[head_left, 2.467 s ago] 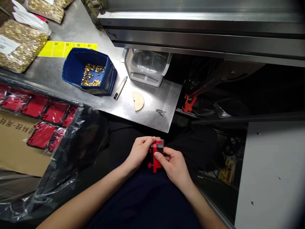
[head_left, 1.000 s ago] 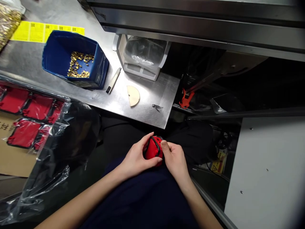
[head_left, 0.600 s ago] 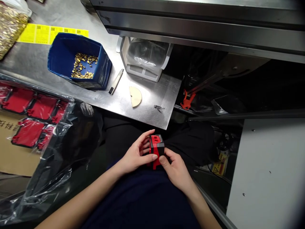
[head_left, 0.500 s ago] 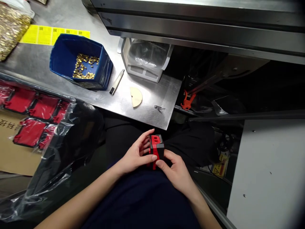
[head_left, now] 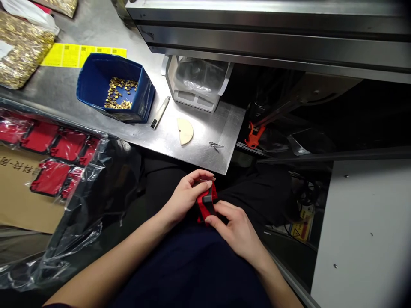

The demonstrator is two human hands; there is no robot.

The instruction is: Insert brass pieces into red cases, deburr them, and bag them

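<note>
Over my lap I hold a small red and black plastic part (head_left: 206,204) between both hands. My left hand (head_left: 186,196) wraps its top and left side, fingers curled over it. My right hand (head_left: 234,229) grips it from below and from the right, thumb pressed on its lower edge. Most of the part is hidden by my fingers. On the steel bench (head_left: 208,141) above stands a blue bin (head_left: 96,81) with small brass pieces (head_left: 120,92) in its bottom.
A white penlike tool (head_left: 160,112), a pale half-disc (head_left: 185,130) and a small metal clip (head_left: 216,146) lie on the bench. A white holder with a plastic bag (head_left: 199,81) stands behind. Red parts in a plastic bag (head_left: 58,147) lie on a cardboard box at left.
The red and black part has been turned in my hands; its black top with the openings no longer shows. My left fingers have closed over it. The camera shifted slightly.
</note>
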